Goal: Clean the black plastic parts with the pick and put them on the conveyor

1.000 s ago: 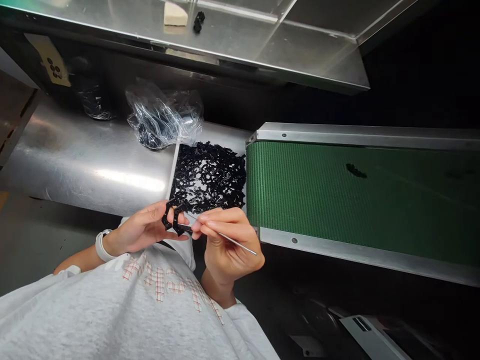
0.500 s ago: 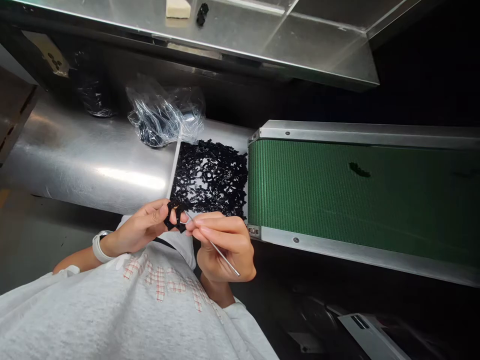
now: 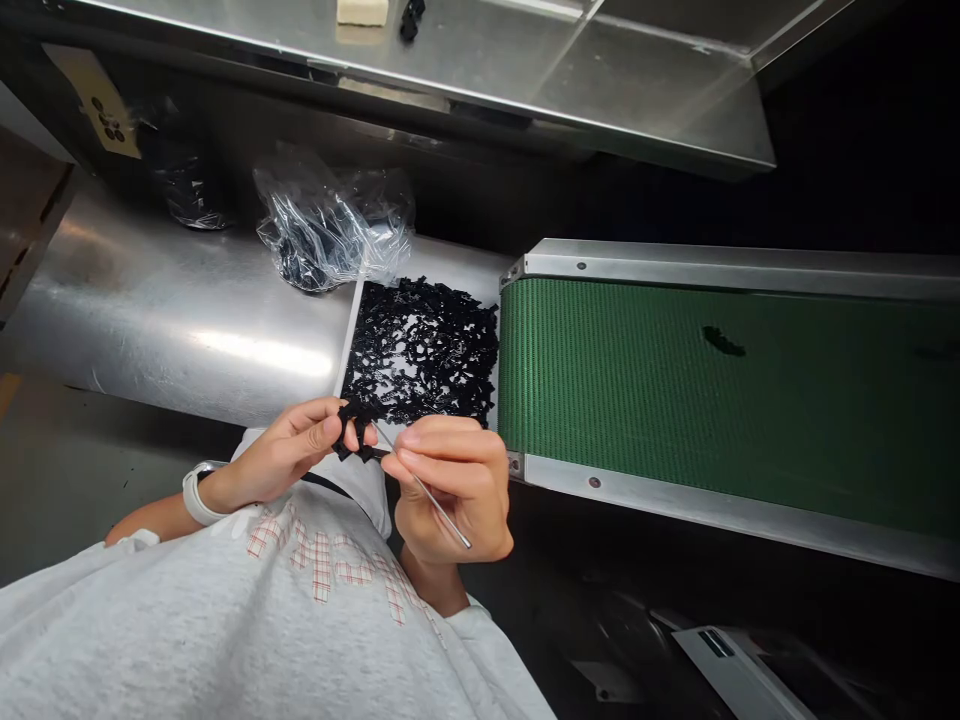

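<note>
My left hand [image 3: 289,452] is closed on a small black part [image 3: 349,432] with gaps in it, its fingertips showing through. Between the thumb and fingers of my right hand [image 3: 457,490] is a thin metal rod [image 3: 444,515], slanting down to the right. The rod's upper tip points at the black part; whether it touches cannot be made out. Just beyond both hands, many small black pieces [image 3: 450,350] lie spread on a white tray [image 3: 349,335].
A green conveyor belt [image 3: 615,400] carrying a black piece [image 3: 724,341] runs to the right. Behind the tray sits a clear plastic bag [image 3: 330,235] with dark contents. A metal shelf [image 3: 495,80] crosses the back, holding a cream block [image 3: 362,12] and a black piece [image 3: 411,20].
My right hand has opened a slight gap from the black part, its fingertips drawn a little to the right with the rod. My left hand stays nearly still. The view has shifted slightly.
</note>
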A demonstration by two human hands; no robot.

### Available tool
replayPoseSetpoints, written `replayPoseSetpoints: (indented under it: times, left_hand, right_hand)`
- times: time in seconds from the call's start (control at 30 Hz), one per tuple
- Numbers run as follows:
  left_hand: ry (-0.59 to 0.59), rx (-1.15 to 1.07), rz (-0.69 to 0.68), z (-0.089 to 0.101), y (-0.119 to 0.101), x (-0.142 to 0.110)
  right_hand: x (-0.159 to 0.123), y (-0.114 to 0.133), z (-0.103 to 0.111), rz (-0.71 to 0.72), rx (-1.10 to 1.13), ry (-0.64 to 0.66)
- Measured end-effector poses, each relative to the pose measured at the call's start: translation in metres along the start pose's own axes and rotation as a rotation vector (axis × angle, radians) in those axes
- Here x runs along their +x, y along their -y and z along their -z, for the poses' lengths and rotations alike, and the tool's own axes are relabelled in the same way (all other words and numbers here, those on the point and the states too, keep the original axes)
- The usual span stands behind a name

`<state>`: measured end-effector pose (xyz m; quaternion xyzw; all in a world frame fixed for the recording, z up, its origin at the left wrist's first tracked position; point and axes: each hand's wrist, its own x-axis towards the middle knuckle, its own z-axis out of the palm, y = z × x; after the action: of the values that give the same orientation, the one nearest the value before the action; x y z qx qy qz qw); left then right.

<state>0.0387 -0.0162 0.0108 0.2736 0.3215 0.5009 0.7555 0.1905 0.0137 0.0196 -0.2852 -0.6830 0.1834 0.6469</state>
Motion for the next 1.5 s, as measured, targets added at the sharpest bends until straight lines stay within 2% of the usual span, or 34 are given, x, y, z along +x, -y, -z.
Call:
replayPoseSetpoints:
  times: [0.17,0.4,0.77,0.87,1.13,1.5]
  left_hand:
    - [-0.032,0.163,-0.048,0.001,0.000,0.002]
    - [-0.087,0.254,-0.082,0.005,0.002,0.003]
    - [-0.028,0.229,-0.101,0.006,0.004,0.007]
    - [-0.044,0.220,-0.098,0.005,0.003,0.007]
    - [-0.111,0.154,-0.041,0.000,0.001,0.008]
    - [-0.131,0.196,-0.033,0.001,0.002,0.007]
  right_hand:
    - [0.001,-0.002,0.004,0.005,-0.133,0.001]
    - [0.000,-0.002,0.006,-0.049,-0.096,0.073]
    - [0.003,-0.011,0.000,-0.036,-0.129,-0.008]
    - [0.004,-0.012,0.000,-0.044,-0.101,-0.009]
    - [0.000,-0.012,0.005,-0.063,-0.048,0.083]
    - [0.005,-0.012,-0.003,-0.050,-0.125,0.004]
